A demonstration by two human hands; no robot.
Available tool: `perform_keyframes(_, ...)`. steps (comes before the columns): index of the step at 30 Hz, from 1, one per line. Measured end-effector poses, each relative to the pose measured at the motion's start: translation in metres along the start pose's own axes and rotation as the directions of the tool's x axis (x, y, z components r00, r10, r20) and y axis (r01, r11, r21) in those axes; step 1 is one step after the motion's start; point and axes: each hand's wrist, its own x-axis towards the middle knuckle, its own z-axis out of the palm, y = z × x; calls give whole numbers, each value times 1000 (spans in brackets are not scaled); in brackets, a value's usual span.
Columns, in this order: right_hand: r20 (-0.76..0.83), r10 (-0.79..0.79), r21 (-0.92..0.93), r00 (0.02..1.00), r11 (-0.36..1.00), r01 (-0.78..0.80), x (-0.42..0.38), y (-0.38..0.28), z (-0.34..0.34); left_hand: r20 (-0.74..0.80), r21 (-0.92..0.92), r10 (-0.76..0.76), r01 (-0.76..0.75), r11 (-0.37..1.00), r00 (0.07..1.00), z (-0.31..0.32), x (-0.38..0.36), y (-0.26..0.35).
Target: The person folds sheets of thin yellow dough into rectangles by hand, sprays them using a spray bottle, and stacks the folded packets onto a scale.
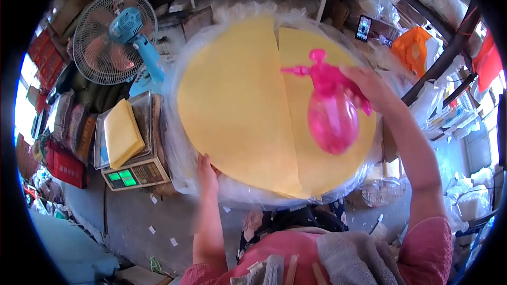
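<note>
My right hand point(364, 85) is closed around the handle of a pink spray bottle point(334, 122), held above the right part of a large yellow sheet point(237, 100). The bottle is see-through, and its nozzle points left. The sheet lies flat on a table wrapped in clear plastic point(177, 163); a seam or overlapping edge runs down it, with a narrow gap at the top. At the sheet's lower left edge, my left hand point(207, 173) has its fingers closed on the rim; the fingertips are partly hidden.
Left of the table, a digital scale point(138, 174) bears a folded yellow stack point(122, 132). A blue fan point(127, 26) stands behind it. At the back right are a phone point(363, 28) and an orange bag point(412, 47). Paper scraps point(174, 241) lie on the floor.
</note>
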Motion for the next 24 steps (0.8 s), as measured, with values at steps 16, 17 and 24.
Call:
perform_keyframes(16, -27, 201, 178, 979, 965, -194, -66, 47, -25, 120, 19, -3, 1, 1000, 993, -16, 13, -12)
perform_keyframes(17, -40, 243, 170, 969, 958, -233, -87, 51, -27, 95, 3, 17, -17, 1000, 995, -14, 11, -13)
perform_keyframes(24, -175, 433, 478, 884, 823, -308, -225, 147, -78, 50, -6, 58, -58, 998, 997, 3, 2, -6)
